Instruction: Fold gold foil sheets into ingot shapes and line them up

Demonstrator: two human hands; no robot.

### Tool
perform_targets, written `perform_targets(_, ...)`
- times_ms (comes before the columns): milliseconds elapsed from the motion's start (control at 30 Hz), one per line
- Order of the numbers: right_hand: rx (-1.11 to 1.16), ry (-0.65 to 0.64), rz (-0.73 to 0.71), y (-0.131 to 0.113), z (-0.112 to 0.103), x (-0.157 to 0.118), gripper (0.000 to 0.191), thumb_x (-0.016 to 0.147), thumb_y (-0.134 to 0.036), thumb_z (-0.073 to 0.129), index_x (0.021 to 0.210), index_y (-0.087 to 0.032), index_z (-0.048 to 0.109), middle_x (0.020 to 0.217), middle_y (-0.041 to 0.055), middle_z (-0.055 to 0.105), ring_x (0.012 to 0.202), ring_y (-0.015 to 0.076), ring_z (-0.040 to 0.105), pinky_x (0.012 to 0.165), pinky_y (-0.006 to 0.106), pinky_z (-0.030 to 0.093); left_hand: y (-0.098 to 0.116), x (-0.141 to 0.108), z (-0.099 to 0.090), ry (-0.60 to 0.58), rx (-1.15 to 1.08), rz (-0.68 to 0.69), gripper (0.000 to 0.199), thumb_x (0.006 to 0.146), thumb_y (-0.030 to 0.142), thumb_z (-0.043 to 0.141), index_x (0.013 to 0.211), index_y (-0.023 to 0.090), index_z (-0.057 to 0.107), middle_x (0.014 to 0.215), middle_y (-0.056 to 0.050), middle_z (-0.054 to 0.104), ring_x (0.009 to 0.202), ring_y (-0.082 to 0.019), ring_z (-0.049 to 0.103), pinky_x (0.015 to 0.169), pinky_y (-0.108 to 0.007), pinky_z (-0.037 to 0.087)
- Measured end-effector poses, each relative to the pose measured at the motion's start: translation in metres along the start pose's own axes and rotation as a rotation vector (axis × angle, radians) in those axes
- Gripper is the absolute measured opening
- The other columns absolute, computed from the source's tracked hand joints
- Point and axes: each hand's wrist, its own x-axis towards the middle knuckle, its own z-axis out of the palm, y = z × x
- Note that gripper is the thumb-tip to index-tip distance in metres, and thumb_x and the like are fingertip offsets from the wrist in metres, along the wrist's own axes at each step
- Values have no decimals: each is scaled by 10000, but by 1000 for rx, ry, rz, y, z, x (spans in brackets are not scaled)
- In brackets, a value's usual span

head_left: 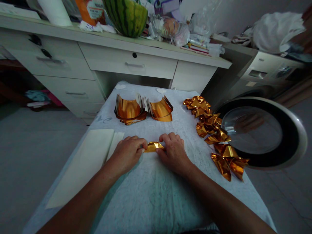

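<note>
Both hands are working over a cloth-covered bench (158, 198), forearms coming in from the near side. The left hand (128, 151) is pinching the left end of a gold foil piece (153, 147); its grip is closing thumb against curled fingers. The right hand (174, 150) is holding the opposite end, grip likewise fastened, thumb low and fingers bent above. The foil piece is lying between the two hands, near the middle of the bench, creased and catching light on its upper face.

Just beyond, two curved foil stacks are sitting side by side: a left stack (128, 109) and a right stack (161, 110), hollows facing up, edges showing silvery. To the right, a row of folded foil shapes (211, 126) is running down the bench edge, pieces overlapping. Pale paper sheets (85, 159) are lying flat on the left, partly behind the left forearm.

Past the far edge, a white drawer unit (151, 52) is standing, a cut watermelon (125, 18) resting on top among packets and plastic bags. At right, a washing machine's round door (292, 136) is hanging open beside the bench; cannot tell whether the foil shapes are touching it.
</note>
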Motion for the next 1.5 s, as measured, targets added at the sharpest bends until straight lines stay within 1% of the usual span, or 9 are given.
perform_targets(367,-3,-50,29,21,-11,0,362,863,-406,635,1198,-274,591,1110,94,547,1016,299,476,852,434,346,0,0,0,-8,8,-9,194,834,160,509,863,234,686,894,-35,671,902,-239,577,823,-371,403)
perform_targets(567,23,-96,10,29,-15,2,397,856,-338,655,1242,-291,574,1143,90,549,1040,289,479,861,426,349,-1,0,0,-4,10,-7,188,830,167,515,870,234,686,885,-29,663,900,-231,578,786,-349,398)
perform_targets(833,49,-141,-11,30,-22,2,414,852,-251,651,1256,-278,565,1161,88,542,1052,280,473,885,430,356,2,0,0,18,64,-17,202,765,146,535,845,242,693,833,-16,650,845,-217,584,753,-331,392)
perform_targets(967,49,-137,-30,30,-23,2,383,854,-237,634,1230,-256,568,1153,89,541,1027,271,470,880,422,357,10,-1,0,33,105,-42,95,777,292,614,825,228,666,855,-27,657,866,-245,585,755,-348,396)
perform_targets(1067,65,-123,-49,31,-21,1,340,839,-217,619,1176,-207,572,1130,94,546,1017,267,464,883,416,354,16,-2,0,48,135,-72,208,770,420,669,804,216,641,859,-37,664,882,-261,587,756,-354,398)
perform_targets(1233,157,4,-76,24,-16,-1,272,809,-143,584,1077,-187,577,1052,67,561,981,242,458,868,385,345,19,-1,2,53,172,-84,213,796,425,661,790,216,620,859,-35,667,871,-252,591,748,-347,391)
perform_targets(1300,190,48,-114,17,-14,0,206,842,-182,591,1047,-199,593,1039,58,564,985,238,457,861,379,338,18,-1,2,55,177,-76,217,797,431,661,791,218,619,858,-37,667,866,-253,591,746,-350,390)
perform_targets(1400,184,12,-179,8,-9,2,133,880,-230,597,1009,-213,624,1014,49,572,975,234,457,843,371,333,17,-1,3,63,185,-68,221,797,433,666,786,217,620,859,-41,669,865,-255,594,757,-355,393)
perform_targets(1500,118,-45,-181,2,-4,4,88,894,-225,591,970,-214,635,993,46,580,953,229,455,821,368,325,17,-1,4,68,194,-69,260,819,471,644,776,216,621,849,-40,668,859,-250,595,752,-353,391)
